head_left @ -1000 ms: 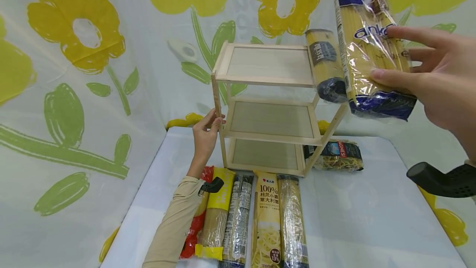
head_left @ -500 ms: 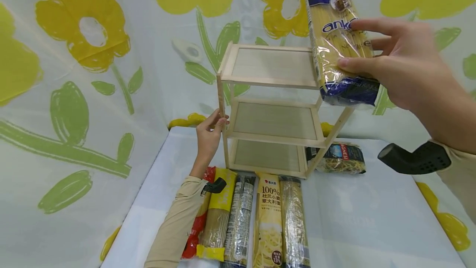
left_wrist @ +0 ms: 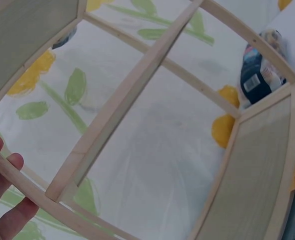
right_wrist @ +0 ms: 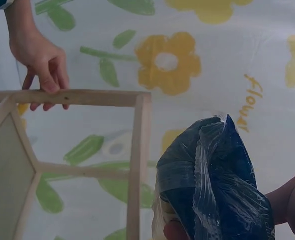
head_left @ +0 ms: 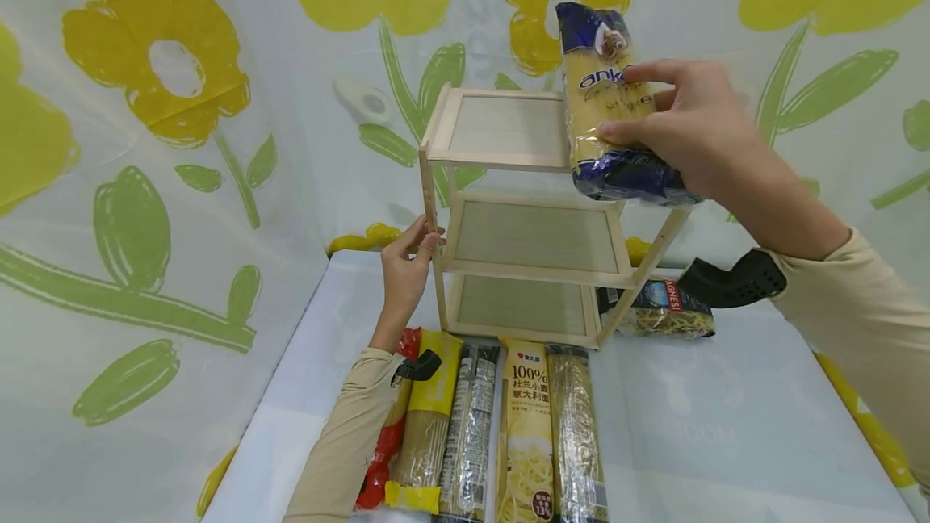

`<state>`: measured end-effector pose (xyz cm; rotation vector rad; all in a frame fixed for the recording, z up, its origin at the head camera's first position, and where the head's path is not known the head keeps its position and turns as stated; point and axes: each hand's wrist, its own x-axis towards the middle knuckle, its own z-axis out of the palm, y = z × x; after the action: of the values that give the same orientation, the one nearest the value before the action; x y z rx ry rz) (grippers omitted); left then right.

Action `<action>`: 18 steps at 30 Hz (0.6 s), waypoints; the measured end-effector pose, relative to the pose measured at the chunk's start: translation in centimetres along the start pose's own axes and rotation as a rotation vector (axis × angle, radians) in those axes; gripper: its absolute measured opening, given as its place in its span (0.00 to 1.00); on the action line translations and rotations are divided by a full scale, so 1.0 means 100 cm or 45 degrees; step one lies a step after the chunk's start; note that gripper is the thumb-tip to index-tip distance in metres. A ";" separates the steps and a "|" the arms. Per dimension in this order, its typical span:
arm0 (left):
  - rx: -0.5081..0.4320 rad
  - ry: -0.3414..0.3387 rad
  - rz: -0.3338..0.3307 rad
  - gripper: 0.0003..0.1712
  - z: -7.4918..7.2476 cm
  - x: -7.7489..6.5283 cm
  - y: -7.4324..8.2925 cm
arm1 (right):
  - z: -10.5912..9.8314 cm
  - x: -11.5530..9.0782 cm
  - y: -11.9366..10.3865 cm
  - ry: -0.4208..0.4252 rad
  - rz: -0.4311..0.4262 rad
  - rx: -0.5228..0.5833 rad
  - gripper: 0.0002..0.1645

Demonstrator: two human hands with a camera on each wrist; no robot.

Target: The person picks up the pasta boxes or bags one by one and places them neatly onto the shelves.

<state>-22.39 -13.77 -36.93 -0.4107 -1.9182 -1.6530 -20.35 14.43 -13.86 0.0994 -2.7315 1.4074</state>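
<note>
My right hand [head_left: 693, 123] grips a blue-and-yellow plastic pack of spaghetti [head_left: 599, 107], thumb on its front face. The pack is tilted and overlaps the right end of the top board of a three-tier wooden rack [head_left: 534, 269]. Its crinkled blue end [right_wrist: 215, 185] fills the lower part of the right wrist view. My left hand [head_left: 407, 269] holds the rack's left front post at about middle-shelf height; in the left wrist view, its fingers [left_wrist: 12, 215] lie against the wooden post. The middle and bottom shelves are bare.
Several long pasta packs lie side by side before the rack, among them a yellow-topped one [head_left: 429, 418] and a cream one [head_left: 526, 426]. A dark Agnesi pasta bag [head_left: 664, 309] lies behind the right post. Flower-printed sheeting [head_left: 174, 281] surrounds the table.
My right hand has carried the spaghetti pack left and over the rack's top right end, now covering another pasta pack seen there earlier. My left hand stays on the post.
</note>
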 end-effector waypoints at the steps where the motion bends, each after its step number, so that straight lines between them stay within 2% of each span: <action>1: 0.003 0.003 0.004 0.20 0.000 0.000 0.000 | 0.004 0.001 0.000 0.002 -0.008 -0.045 0.47; 6: 0.009 -0.001 0.016 0.21 0.000 0.000 0.001 | 0.019 0.009 0.001 0.069 -0.117 -0.303 0.44; 9: 0.000 -0.004 0.018 0.21 0.000 -0.001 0.000 | 0.027 0.012 -0.002 0.137 -0.256 -0.481 0.38; 11: -0.009 0.005 0.020 0.21 -0.001 -0.001 -0.001 | 0.032 0.013 -0.004 0.168 -0.330 -0.615 0.33; 13: -0.021 0.010 0.022 0.22 -0.002 -0.002 -0.001 | 0.038 0.012 -0.004 0.189 -0.387 -0.717 0.22; 16: -0.032 0.000 0.024 0.22 -0.001 -0.002 -0.001 | 0.042 0.012 -0.005 0.192 -0.399 -0.855 0.12; 18: -0.039 -0.008 0.020 0.22 -0.001 -0.002 -0.002 | 0.044 0.014 -0.008 0.171 -0.384 -0.914 0.12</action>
<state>-22.32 -13.86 -37.19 -0.4424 -1.8915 -1.6745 -21.78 10.34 -15.67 0.3372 -2.7671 0.3098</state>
